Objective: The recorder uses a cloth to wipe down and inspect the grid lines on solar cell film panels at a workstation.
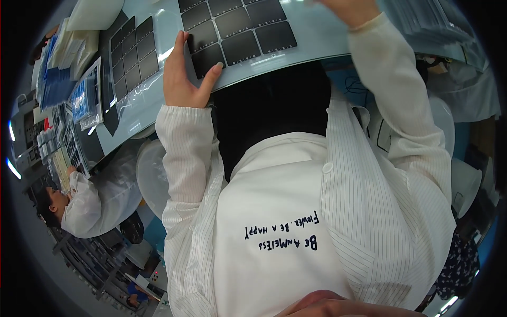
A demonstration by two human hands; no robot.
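A grid of dark rectangular panels (237, 26) with rows of small light marks along their edges lies on the pale glass-topped table (317, 37) in front of me. My left hand (188, 76) rests at the grid's near left corner, fingers up along its side and thumb spread apart over the lowest left panel. It is open and grips nothing. At the top right, my right hand (355, 9) is above the table, cut off by the picture's edge. Its fingers are mostly out of sight and blurred, so what they hold, if anything, is hidden.
Left of my hand lies a second panel grid (134, 55) in clear film. Stacked sheets and packs (60, 58) stand farther left. More stacked clear sheets (425, 21) are at the right. A seated co-worker (87, 203) in white works at the left.
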